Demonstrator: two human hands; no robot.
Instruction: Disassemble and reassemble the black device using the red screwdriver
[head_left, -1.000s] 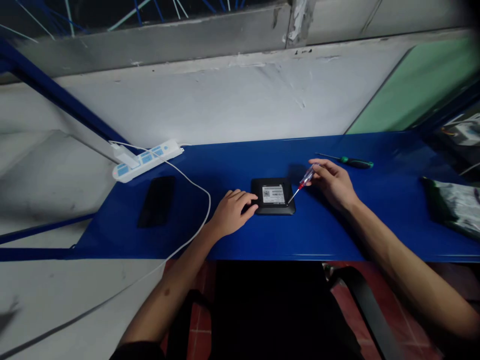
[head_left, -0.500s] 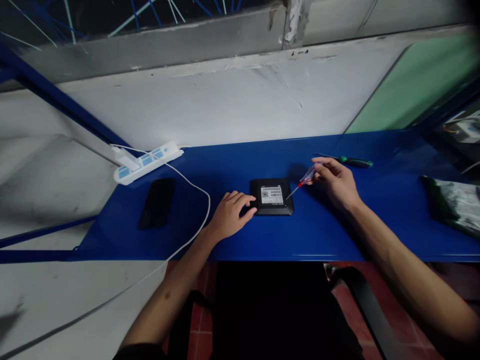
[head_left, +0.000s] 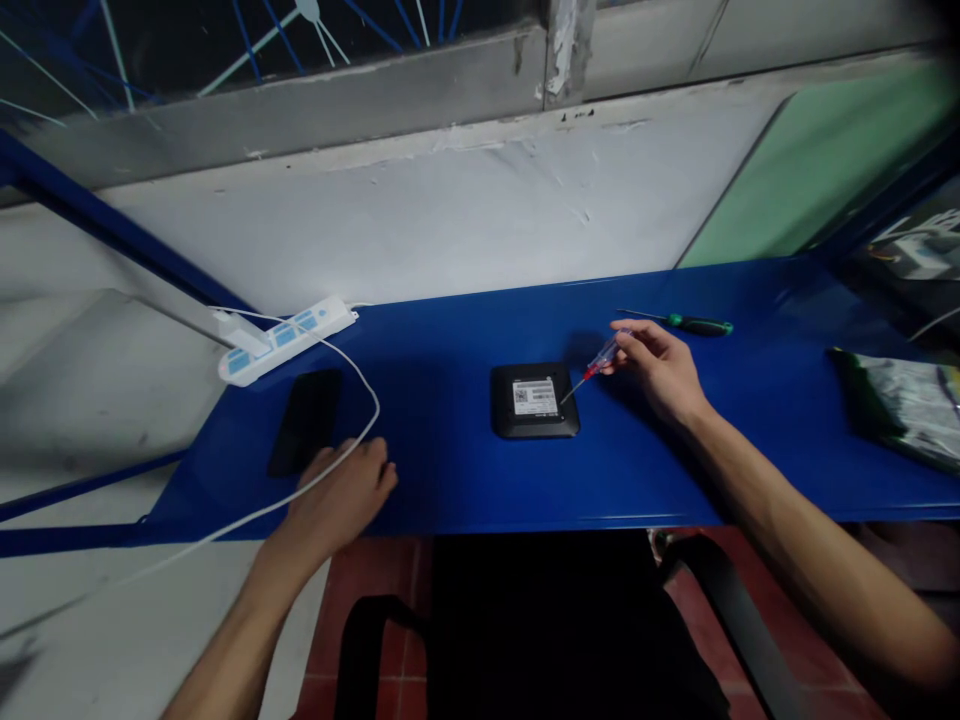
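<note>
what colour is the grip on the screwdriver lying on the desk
The lying screwdriver's grip is black and green, seen in the head view.

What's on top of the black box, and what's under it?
The black box has a white label on top, the tip of the screwdriver beside it. Whatever's underneath is covered.

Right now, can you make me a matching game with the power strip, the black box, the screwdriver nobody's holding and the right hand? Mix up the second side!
1. Power strip
2. Black box
3. Loose screwdriver
4. Right hand

A. Has a green-and-black handle
B. Holds a clear-handled screwdriver
C. Has a white label on top
D. Has a white plug in it

Right pairs: 1-D, 2-C, 3-A, 4-B
</note>
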